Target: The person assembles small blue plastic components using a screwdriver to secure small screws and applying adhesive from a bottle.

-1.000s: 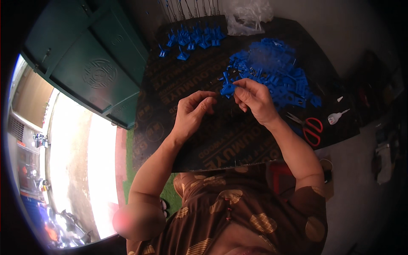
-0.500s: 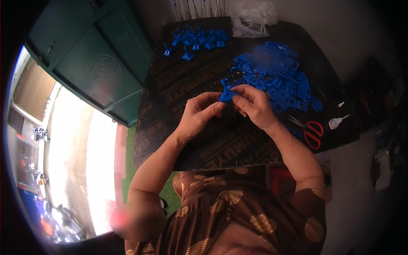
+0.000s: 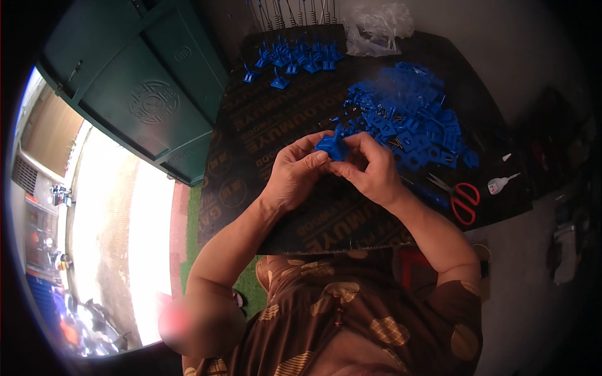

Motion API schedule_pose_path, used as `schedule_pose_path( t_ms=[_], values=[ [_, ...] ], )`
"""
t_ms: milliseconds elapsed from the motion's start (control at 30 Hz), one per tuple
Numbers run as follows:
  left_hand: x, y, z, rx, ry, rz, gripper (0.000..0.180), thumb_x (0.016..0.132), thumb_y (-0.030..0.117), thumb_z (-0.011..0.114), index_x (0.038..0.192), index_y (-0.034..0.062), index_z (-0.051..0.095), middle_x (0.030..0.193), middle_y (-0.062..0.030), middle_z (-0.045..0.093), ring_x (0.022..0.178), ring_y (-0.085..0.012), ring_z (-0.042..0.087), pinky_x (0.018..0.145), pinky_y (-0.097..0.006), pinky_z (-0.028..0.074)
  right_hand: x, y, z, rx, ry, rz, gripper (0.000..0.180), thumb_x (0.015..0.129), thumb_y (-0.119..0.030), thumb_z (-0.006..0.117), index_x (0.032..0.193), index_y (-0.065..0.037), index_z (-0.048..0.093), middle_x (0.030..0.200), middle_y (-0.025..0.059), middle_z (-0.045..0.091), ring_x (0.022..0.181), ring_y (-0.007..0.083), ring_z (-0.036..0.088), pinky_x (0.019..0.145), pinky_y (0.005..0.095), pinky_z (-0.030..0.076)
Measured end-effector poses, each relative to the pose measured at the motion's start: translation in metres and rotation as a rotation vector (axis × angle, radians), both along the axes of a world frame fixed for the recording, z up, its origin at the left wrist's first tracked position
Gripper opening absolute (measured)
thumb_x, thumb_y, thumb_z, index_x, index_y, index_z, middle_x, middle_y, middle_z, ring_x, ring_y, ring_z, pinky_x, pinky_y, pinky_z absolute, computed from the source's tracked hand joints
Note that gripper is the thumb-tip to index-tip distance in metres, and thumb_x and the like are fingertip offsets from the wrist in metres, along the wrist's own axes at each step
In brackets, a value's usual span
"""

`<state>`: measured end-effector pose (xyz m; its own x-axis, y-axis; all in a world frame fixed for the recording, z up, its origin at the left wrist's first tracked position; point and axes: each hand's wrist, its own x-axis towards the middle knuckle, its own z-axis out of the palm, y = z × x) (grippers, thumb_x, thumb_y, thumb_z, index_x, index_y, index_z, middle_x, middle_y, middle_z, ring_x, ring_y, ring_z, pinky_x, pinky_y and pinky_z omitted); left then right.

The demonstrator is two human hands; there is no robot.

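Note:
Over the middle of the dark table, my two hands hold one small blue plastic piece (image 3: 331, 146), a squarish base with a thin upright part. My left hand (image 3: 296, 170) pinches its left side between thumb and fingers. My right hand (image 3: 371, 168) is closed at its right and lower side, with the fingertips partly hidden. Just beyond my right hand spreads a heap of flat blue plastic parts (image 3: 407, 113), some with round holes. At the far left of the table stand several blue pieces (image 3: 295, 56) with bases and upright stems.
Red-handled scissors (image 3: 464, 202) lie at the right, near a small white bottle (image 3: 500, 183) and a white cap (image 3: 506, 156). A clear plastic bag (image 3: 376, 28) rests at the far edge beside upright spring rods (image 3: 295, 15). A green metal door (image 3: 144, 81) borders the table's left.
The blue piece has been turned, so more of its flat base shows. My right hand has shifted lower around it, while my left hand keeps its pinch.

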<state>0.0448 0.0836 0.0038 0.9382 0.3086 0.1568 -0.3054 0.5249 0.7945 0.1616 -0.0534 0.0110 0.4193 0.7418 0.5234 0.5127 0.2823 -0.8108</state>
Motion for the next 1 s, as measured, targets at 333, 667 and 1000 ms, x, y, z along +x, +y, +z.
schedule_pose_path(
  t_ms=[333,667,1000],
  values=[
    [-0.002,0.008,0.005,-0.023,-0.004,0.008,0.045,0.085,0.018,0.068,0.121,-0.0017,0.050,0.112,-0.0119,0.061,0.098,-0.0216,0.061,0.092,-0.038,0.048,0.004,0.001,0.000,0.022,-0.214,-0.048,0.035,0.077,-0.013,0.076,0.103,-0.002,0.057,0.079,0.0042,0.059,0.066,0.0121,0.057,0.056,0.0231,0.046],
    [-0.004,0.008,0.006,0.059,-0.029,-0.073,0.048,0.088,0.022,0.065,0.125,-0.0045,0.048,0.112,-0.0147,0.061,0.092,-0.0223,0.062,0.088,-0.035,0.049,0.009,-0.001,0.006,0.175,-0.258,-0.047,0.023,0.081,-0.002,0.068,0.101,-0.001,0.056,0.084,0.0046,0.054,0.067,0.0113,0.052,0.057,0.0219,0.044],
    [-0.004,0.000,0.000,0.084,0.072,-0.131,0.050,0.094,0.025,0.055,0.132,-0.0069,0.043,0.108,-0.0113,0.062,0.084,-0.0194,0.062,0.084,-0.032,0.049,0.010,-0.005,0.010,0.065,-0.199,0.064,0.017,0.082,-0.002,0.066,0.097,-0.002,0.057,0.086,0.0048,0.057,0.069,0.0110,0.057,0.058,0.0215,0.047]
  ],
)
